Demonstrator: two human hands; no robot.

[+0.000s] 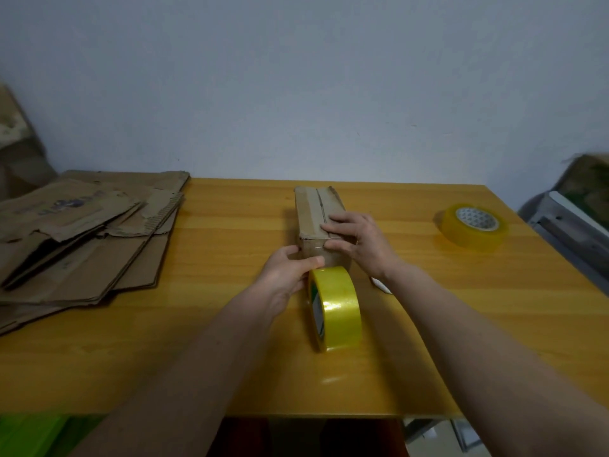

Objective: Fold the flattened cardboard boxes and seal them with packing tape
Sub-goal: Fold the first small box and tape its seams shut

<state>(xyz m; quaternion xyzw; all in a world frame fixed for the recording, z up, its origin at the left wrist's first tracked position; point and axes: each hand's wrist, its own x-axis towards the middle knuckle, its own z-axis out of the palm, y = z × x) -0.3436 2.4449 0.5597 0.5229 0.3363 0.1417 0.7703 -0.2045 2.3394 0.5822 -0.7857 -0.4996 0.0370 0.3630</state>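
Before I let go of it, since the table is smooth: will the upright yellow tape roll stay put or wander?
The tape roll stands on its curved edge, so it would probably roll if nudged. Its glossy face looks slippery. The spare roll lying flat looks far steadier; laying this one down likewise seems safer.

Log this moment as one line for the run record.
step: taping box | left hand: holds tape roll on edge at box near end | right hand: presses box top | spare roll: lying flat | flat cardboard: stacked
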